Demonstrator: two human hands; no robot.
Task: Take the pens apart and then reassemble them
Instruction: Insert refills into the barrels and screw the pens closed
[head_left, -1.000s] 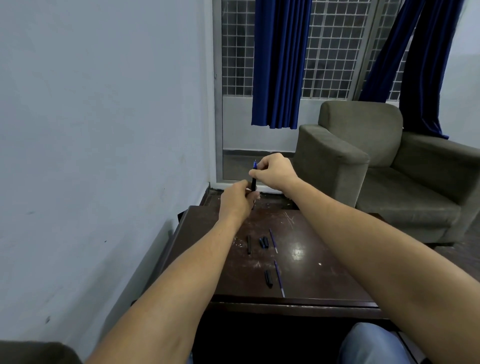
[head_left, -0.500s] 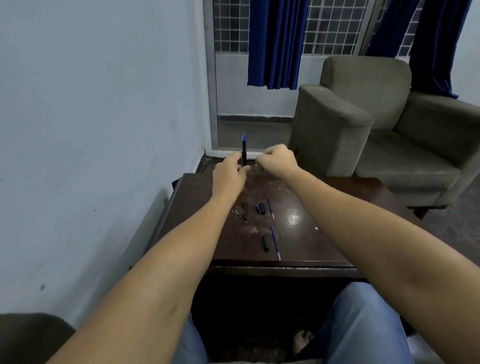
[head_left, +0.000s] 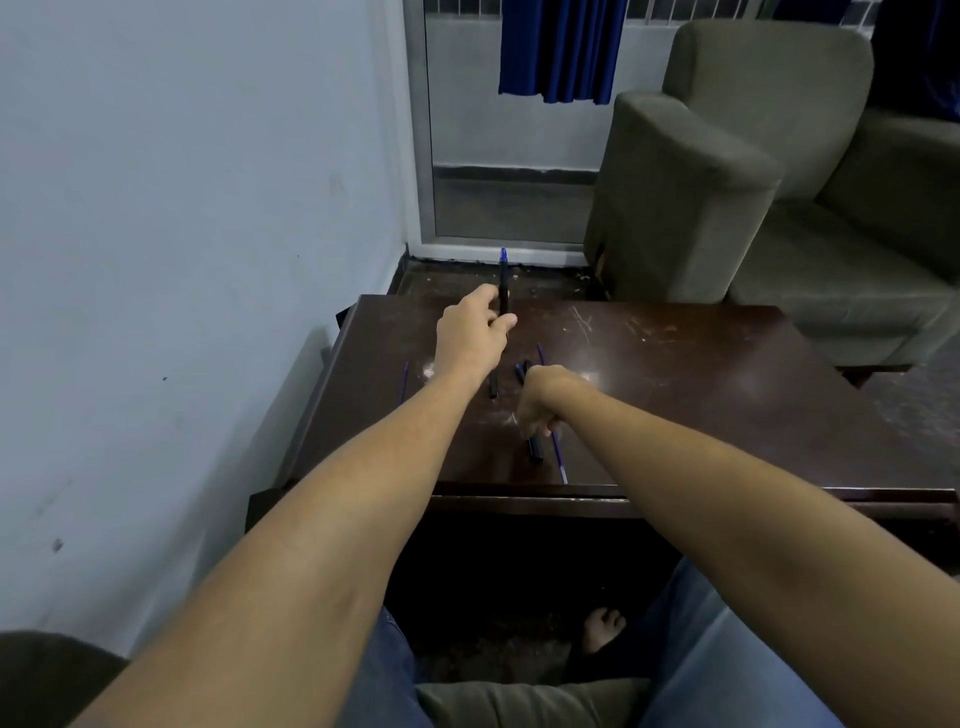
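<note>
View from a head camera, looking down at a person seated at a dark, scratched wooden bench (head_left: 701, 374) set against a pale wall. The left hand (head_left: 470, 335) is raised above the far side of the bench, its fingers (head_left: 506, 323) pinching a black pen (head_left: 503, 283) that stands upright, blue tip on top. The right hand (head_left: 543, 397) is lowered over loose parts nearer the front edge, its fingers curled downward just above a thin blue refill (head_left: 560, 460) and a short black piece (head_left: 535, 449); whether they already grip anything cannot be told. More parts lie between the two hands: a black barrel piece (head_left: 492, 387), small dark caps (head_left: 522, 370) and a second refill (head_left: 540, 354). A third refill (head_left: 404, 382) lies apart, near the left edge.

The risks, as a judgement: the refills are thin and round, so a brushing wrist could roll one off the front edge to the floor. The near refill and black piece lie almost touching, so a pinch may catch the wrong one. The upright pen is held low on its barrel and could tip or slip
</note>
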